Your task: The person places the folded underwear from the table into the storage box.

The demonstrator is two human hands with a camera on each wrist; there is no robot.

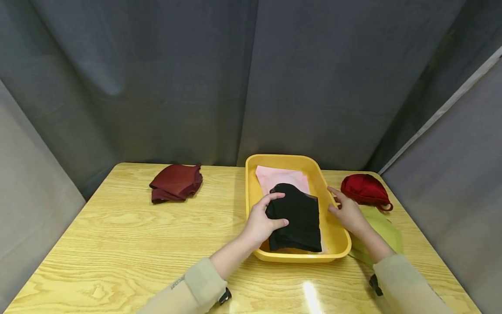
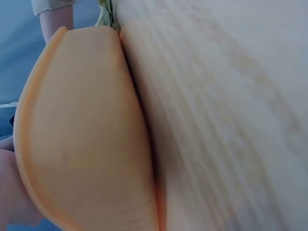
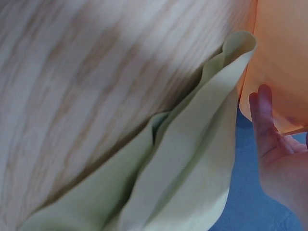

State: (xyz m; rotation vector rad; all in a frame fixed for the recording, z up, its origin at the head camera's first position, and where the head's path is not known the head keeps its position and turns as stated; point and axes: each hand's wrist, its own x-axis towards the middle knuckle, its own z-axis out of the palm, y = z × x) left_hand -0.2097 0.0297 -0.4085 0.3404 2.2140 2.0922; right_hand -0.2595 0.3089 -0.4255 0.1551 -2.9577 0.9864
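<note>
A folded black garment (image 1: pixel 296 218) lies in the yellow plastic tray (image 1: pixel 340 248), overlapping a pink folded cloth (image 1: pixel 270 174). My left hand (image 1: pixel 260 220) reaches over the tray's left rim, thumb and index finger spread apart on the black garment. At the right rim, my right hand (image 1: pixel 349 213) grips the tray wall, thumb on the inner side and fingers along the outside. In the right wrist view, straight fingers (image 3: pixel 263 113) of that hand lie against the outer wall. Beneath the right forearm is an olive-green cloth (image 1: pixel 378 231).
A red, cup-shaped garment with a strap (image 1: pixel 362 189) lies at the back right of the wooden table (image 1: pixel 129 244). On the back left rests a folded maroon garment (image 1: pixel 178 183). Grey curtains (image 1: pixel 188 87) enclose the table's back and sides.
</note>
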